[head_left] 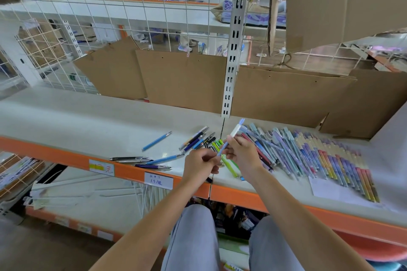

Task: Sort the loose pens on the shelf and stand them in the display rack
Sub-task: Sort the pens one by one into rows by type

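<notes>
Both my hands hold one pen with a white cap and pale blue barrel (234, 132) above the shelf's front edge. My left hand (200, 166) pinches its lower end and my right hand (241, 150) grips its middle. Under the hands lie several loose pens: a mixed dark and blue bunch (196, 138), green pens (229, 166), two blue pens (156, 141) and dark pens (130, 158) nearer the left. To the right, a long row of pastel and multicoloured pens (326, 158) lies side by side. No display rack is visible.
The white shelf (88, 121) has an orange front rail with price labels (158, 180). Cardboard sheets (182, 79) lean against the wire grid back. A slotted metal upright (231, 57) stands mid-shelf. White paper (330, 191) lies under the right-hand pens. A person stands beyond the grid.
</notes>
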